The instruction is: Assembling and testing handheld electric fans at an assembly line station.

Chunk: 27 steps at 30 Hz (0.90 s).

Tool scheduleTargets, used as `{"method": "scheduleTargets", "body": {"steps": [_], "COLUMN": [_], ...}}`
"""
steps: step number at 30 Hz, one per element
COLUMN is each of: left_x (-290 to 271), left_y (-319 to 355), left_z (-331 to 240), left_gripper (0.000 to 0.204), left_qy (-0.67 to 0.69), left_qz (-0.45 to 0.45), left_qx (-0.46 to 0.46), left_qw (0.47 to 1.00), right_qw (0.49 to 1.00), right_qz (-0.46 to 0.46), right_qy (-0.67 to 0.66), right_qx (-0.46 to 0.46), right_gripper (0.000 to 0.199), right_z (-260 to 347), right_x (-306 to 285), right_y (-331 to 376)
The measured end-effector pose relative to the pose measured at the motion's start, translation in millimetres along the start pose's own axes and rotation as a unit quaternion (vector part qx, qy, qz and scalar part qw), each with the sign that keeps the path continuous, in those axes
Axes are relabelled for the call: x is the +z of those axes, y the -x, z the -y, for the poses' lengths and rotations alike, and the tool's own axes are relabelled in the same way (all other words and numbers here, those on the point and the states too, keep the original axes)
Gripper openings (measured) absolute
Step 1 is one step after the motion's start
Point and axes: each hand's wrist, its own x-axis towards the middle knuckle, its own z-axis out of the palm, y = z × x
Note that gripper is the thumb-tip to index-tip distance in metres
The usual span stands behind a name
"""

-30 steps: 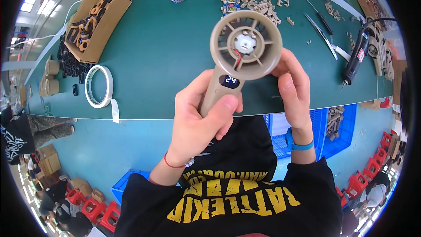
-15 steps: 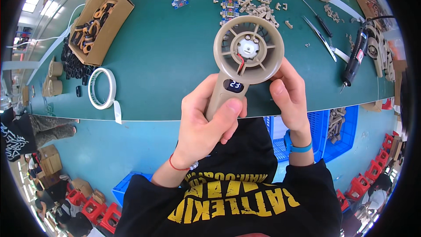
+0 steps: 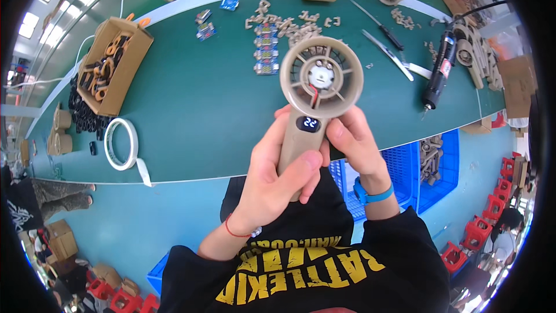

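A beige handheld fan [image 3: 297, 144] is held up in front of me, its round head tilted away and its handle toward me. Through the open ring show spokes, a white motor hub and a red wire; a small display glows on the neck. My left hand [image 3: 271, 175] is wrapped round the handle, thumb across its front. Closed in from the other side, my right hand [image 3: 357, 145] has its thumb beside the neck and its fingers partly hidden behind the fan head.
Small circuit boards [image 3: 266, 50] and beige plastic clips [image 3: 295, 26] lie beyond the fan. At right are tweezers [image 3: 387, 53], a screwdriver [image 3: 389, 36] and a black electric screwdriver [image 3: 443, 69]. A cardboard box [image 3: 130, 61] and tape roll [image 3: 134, 145] sit left; blue crates [image 3: 449, 165] stand below.
The fan has come slightly nearer and lower in view, and its display reading has changed. My right hand has moved in against the fan's neck. The view has shifted over the table.
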Motion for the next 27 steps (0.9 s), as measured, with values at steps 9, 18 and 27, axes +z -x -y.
{"method": "scheduleTargets", "body": {"steps": [9, 18, 27], "left_x": [11, -1, -3], "left_y": [-16, -27, -23], "left_z": [7, 18, 16], "left_gripper": [0.03, 0.015, 0.013], "left_qy": [-0.323, -0.465, -0.476], "left_qz": [0.058, -0.036, -0.016], "left_qx": [0.0, 0.033, 0.046], "left_qw": [0.945, 0.884, 0.878], "right_qw": [0.925, 0.777, 0.886], "right_qz": [-0.081, 0.11, -0.21], "right_qy": [-0.367, -0.108, 0.0], "right_qx": [-0.048, -0.611, -0.415], "right_gripper": [0.057, 0.018, 0.037], "right_z": [7, 120, 102], "right_x": [-9, -8, -102], "right_y": [15, 85, 108]}}
